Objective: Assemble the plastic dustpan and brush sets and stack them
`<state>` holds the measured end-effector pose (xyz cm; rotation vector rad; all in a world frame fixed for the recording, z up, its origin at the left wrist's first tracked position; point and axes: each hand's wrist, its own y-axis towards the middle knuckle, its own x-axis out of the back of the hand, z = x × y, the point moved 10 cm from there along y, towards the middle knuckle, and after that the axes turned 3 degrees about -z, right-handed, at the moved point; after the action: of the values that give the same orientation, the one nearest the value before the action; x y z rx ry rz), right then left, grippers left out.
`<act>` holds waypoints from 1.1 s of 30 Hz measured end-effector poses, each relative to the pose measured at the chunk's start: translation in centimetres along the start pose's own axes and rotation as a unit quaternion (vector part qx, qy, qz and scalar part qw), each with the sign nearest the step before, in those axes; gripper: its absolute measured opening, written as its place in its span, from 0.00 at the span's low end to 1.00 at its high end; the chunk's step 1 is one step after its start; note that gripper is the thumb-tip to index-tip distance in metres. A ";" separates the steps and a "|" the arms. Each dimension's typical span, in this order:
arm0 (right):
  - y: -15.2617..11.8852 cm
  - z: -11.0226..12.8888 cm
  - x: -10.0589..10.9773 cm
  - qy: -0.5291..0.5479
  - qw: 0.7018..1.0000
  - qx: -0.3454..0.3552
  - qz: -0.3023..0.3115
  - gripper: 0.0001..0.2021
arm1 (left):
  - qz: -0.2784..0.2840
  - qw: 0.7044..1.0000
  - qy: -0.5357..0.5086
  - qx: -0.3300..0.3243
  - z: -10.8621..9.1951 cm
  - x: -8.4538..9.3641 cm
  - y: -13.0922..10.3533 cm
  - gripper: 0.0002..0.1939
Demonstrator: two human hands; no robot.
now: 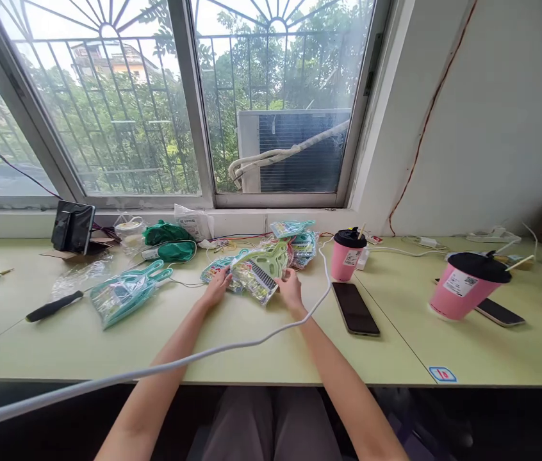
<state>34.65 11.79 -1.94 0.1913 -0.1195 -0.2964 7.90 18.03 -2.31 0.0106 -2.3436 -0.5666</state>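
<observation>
A clear packet (262, 272) holding a light green plastic piece, a dark striped strip and a printed card lies tilted at the table's middle. Its right edge is pinched between the thumb and fingers of my right hand (291, 291). My left hand (216, 288) is closed at the edge of a teal packet (213, 266), which lies partly under the green one; its fingertips are partly hidden. Behind them are more teal packets (303, 248). To the left rests a larger packet of teal plastic pieces with handles (127, 291).
A white cable (232, 346) crosses in front of my arms. Right of my hands are a pink cup (345, 259), a phone (356, 308) and another pink cup (463, 291). A black-handled tool (54, 307), green bundles (170, 242) and a propped tablet (73, 227) are leftward.
</observation>
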 end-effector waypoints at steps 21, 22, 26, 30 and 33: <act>-6.8 6.8 1.9 -0.331 0.875 0.345 0.073 0.10 | 0.158 0.913 -0.362 0.104 -6.9 -3.2 -3.6 0.40; -7.7 6.4 1.1 -0.332 0.865 0.358 0.120 0.09 | 0.150 0.915 -0.360 0.104 -6.8 -2.8 -3.4 0.37; -10.1 4.6 -0.8 -0.322 0.844 0.372 0.216 0.15 | 0.101 0.925 -0.338 0.141 -5.8 -1.9 -3.1 0.39; -10.7 4.0 -1.3 -0.312 0.845 0.360 0.244 0.10 | 0.041 0.929 -0.331 0.161 -5.4 -1.6 -3.4 0.42; -10.8 4.0 -1.6 -0.325 0.840 0.355 0.251 0.06 | 0.030 0.926 -0.335 0.172 -5.3 -1.7 -3.6 0.38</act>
<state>29.52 1.44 -0.36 0.7826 -0.9516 0.2412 12.07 12.98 -1.35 -0.1086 -3.0727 -0.1158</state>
